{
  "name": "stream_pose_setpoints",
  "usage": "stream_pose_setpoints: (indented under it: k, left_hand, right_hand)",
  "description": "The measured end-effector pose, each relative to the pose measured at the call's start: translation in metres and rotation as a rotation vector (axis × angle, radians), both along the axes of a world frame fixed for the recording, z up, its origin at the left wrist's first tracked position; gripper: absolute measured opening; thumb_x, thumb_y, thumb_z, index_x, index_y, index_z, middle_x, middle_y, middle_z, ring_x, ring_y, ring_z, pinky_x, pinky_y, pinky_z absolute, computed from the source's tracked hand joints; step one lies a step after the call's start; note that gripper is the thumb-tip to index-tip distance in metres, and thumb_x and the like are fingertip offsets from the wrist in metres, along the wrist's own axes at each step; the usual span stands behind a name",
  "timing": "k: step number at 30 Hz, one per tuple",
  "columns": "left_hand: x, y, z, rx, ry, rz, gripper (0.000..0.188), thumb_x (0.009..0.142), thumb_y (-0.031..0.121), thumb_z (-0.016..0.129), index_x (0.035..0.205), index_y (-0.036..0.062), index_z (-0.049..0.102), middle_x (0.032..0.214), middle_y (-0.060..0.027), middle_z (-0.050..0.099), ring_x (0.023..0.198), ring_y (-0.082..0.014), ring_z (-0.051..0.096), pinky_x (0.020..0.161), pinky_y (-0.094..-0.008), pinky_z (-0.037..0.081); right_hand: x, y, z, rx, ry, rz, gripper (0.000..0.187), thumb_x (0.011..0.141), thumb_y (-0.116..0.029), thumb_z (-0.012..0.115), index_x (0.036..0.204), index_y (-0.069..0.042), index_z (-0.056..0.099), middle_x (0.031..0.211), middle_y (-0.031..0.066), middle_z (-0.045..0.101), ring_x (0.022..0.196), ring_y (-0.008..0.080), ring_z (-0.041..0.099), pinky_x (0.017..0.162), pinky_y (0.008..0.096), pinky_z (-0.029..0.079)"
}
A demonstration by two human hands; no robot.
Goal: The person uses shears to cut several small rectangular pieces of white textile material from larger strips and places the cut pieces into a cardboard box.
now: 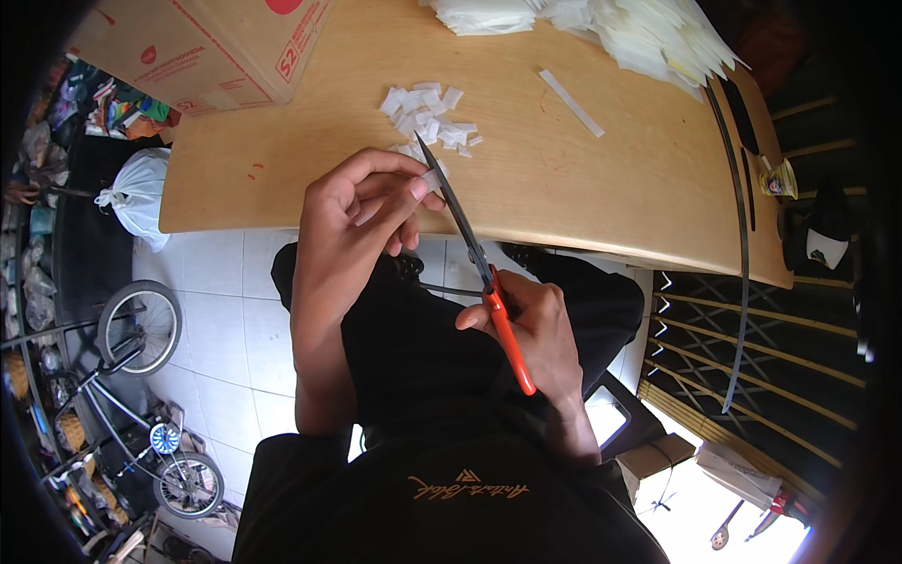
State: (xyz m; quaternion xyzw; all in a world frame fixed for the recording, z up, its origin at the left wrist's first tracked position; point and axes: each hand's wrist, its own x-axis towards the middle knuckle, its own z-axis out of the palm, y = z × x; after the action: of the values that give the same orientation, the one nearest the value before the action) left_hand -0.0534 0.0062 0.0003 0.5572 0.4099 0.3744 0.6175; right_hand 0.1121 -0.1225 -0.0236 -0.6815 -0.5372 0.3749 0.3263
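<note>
Standing at the far left, a bicycle [165,438] shows its spoked wheels on pale floor tiles, and a knotted white bag [141,197] sits just beside the left end of the wooden table [601,197]. On that end stands a cardboard box [216,56] with red printing. Next, near the table's front edge, the left hand [362,202] pinches a small white strip [432,179] between thumb and fingers; beyond it lies a loose heap of cut white pieces [427,111]. The scissors [477,254] slant up and leftward beside the strip; whether it lies between the blades, I cannot tell. The right hand [540,329], apart from the left, is clamped on their red handles. Farther right, a longer white strip [571,102] lies flat, then white sheets [648,42] are heaped at the far edge.
</note>
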Motion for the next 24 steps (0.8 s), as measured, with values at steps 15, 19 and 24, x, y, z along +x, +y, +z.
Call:
stream_pose_setpoints:
  k: [15,19,24]
  left_hand:
    - [0.004,-0.002,-0.004,0.057,-0.088,0.137,0.014,0.094,0.01,0.064,0.098,-0.0034,0.065,0.08,-0.009,0.067,0.062,-0.0097,0.056,0.054,-0.023,0.042]
    - [0.008,-0.006,-0.003,0.057,-0.119,0.145,0.011,0.092,0.006,0.066,0.096,-0.004,0.066,0.077,-0.0071,0.065,0.063,-0.0105,0.058,0.055,-0.0239,0.043]
    - [0.01,-0.009,-0.004,0.073,-0.164,0.145,0.009,0.088,0.0,0.069,0.094,-0.0049,0.066,0.075,-0.0081,0.065,0.062,-0.0111,0.059,0.053,-0.0247,0.044]
  right_hand:
    - [0.01,-0.009,-0.003,-0.013,0.073,0.127,0.084,0.05,-0.07,0.085,0.081,-0.001,0.049,0.056,0.0106,0.046,0.054,0.0334,0.051,0.057,0.0414,0.044]
    - [0.007,-0.009,-0.005,0.011,0.007,0.123,0.086,0.051,-0.076,0.078,0.083,-0.001,0.051,0.057,0.0064,0.045,0.052,0.0229,0.046,0.054,0.0355,0.04]
    - [0.004,-0.006,-0.006,0.048,-0.02,0.124,0.085,0.054,-0.078,0.075,0.083,-0.001,0.053,0.057,0.0053,0.045,0.05,0.0181,0.044,0.052,0.0339,0.039]
